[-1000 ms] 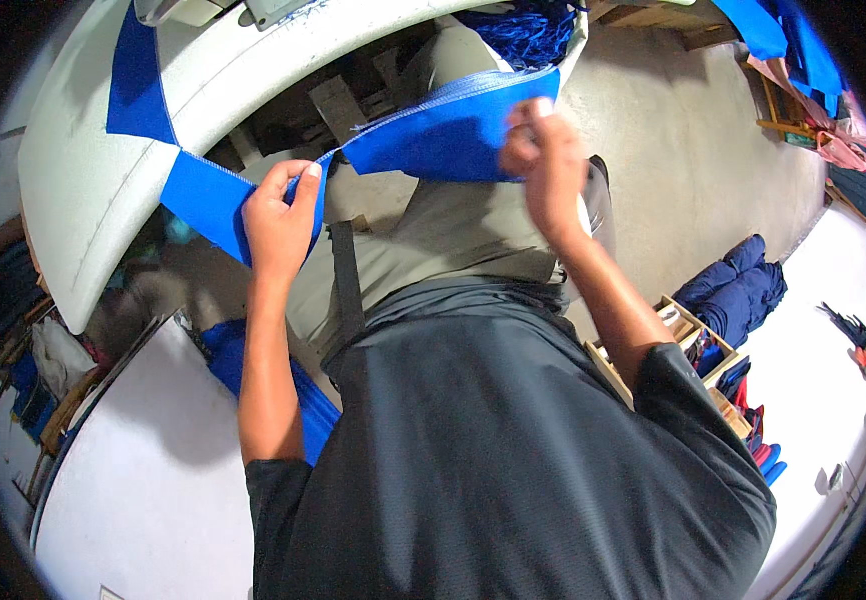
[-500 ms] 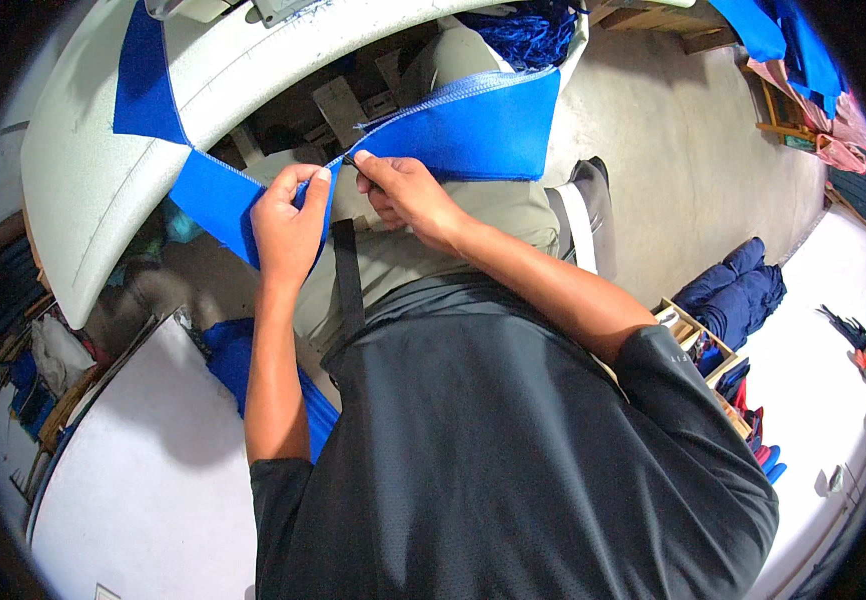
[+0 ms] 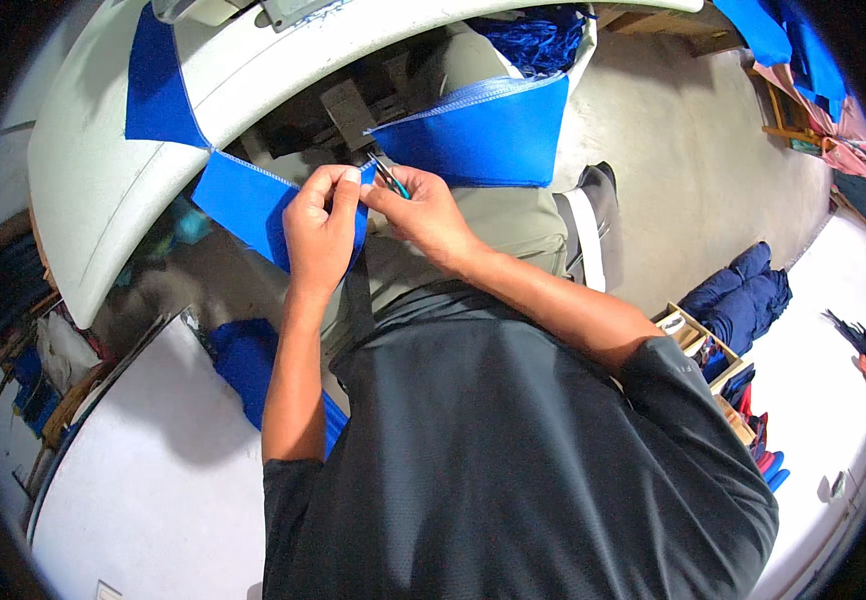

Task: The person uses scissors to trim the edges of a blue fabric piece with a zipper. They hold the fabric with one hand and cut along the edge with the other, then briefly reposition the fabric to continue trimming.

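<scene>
My left hand (image 3: 320, 225) pinches the end of a blue fabric piece (image 3: 243, 205) between thumb and fingers. Pale stitching runs along that piece's upper edge, and at its far corner it joins another blue piece (image 3: 160, 95) lying over the white tabletop. In my right hand (image 3: 433, 222) is a small pair of thread snips (image 3: 391, 180) with a teal part, its blades pointing up beside the held end. A separate blue piece (image 3: 478, 135) with a stitched edge drapes over my lap, just beyond the snips, and a gap lies between it and the held piece.
The curved white table (image 3: 118, 215) runs along the far left, with a grey machine part (image 3: 293, 10) on top. A white bag of blue scraps (image 3: 528, 40) stands beyond my lap. Rolled navy cloth (image 3: 738, 295) and a wooden tray (image 3: 688, 330) are at right.
The lap piece, joined at the seam to the held piece before, is now apart from it. Both hands have shifted slightly right and nearer, and the snips now show more clearly.
</scene>
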{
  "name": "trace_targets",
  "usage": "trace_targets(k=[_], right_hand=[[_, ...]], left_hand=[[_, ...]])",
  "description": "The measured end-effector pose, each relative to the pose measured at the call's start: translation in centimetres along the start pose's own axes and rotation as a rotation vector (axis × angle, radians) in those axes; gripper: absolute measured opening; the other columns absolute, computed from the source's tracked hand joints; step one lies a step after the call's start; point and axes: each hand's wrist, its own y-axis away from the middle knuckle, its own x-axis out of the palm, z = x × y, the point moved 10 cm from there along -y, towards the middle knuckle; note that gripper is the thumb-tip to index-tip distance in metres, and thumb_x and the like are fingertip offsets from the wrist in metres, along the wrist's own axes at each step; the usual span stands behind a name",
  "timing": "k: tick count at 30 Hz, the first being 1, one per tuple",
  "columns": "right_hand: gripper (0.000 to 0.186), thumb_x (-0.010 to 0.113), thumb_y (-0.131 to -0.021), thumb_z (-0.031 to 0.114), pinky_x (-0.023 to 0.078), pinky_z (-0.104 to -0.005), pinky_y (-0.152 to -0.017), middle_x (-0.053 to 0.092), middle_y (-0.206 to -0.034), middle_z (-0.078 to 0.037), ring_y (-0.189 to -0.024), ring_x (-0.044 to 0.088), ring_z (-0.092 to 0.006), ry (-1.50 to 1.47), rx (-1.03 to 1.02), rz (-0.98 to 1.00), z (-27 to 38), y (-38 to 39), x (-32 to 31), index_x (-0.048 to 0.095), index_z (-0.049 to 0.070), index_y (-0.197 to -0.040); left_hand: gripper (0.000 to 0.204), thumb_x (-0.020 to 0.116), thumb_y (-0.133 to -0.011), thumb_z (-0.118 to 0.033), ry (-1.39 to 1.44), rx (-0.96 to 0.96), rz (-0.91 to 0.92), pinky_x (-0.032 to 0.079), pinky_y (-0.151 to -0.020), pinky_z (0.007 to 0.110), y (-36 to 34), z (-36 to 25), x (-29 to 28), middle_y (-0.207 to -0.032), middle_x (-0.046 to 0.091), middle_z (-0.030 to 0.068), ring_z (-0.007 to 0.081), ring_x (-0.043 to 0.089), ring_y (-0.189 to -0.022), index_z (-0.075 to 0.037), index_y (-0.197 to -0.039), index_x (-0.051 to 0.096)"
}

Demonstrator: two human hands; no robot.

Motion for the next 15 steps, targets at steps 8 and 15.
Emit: trace_targets(k=[8, 15], right_hand=[[0.016, 0.07, -0.089, 0.019, 0.046, -0.0273, -0.068, 0.061, -0.078, -0.001, -0.077, 0.055, -0.0094, 0.449, -0.323, -0.296, 7.0, 1.9, -9.1, 0.067, 0.003, -0.09], [0.012, 0.067, -0.091, 0.017, 0.035, -0.0218, -0.049, 0.05, -0.064, 0.007, -0.052, 0.042, -0.0037, 0.017, -0.344, -0.499, 11.9, 1.8, -22.9, 0.061, 0.011, -0.081]], left_hand=[[0.028, 0.056, -0.102, -0.025, -0.191, -0.104, 0.119, 0.045, -0.068, 0.024, 0.4, 2.8, -1.4, -0.076, 0.061, 0.0002, 0.0051, 0.053, -0.075, 0.001, -0.094, 0.067], [0.014, 0.066, -0.097, -0.013, -0.101, -0.084, 0.071, 0.047, -0.075, 0.022, 0.2, 3.1, -5.1, -0.087, 0.066, -0.0005, 0.005, 0.057, -0.081, 0.001, -0.098, 0.068]])
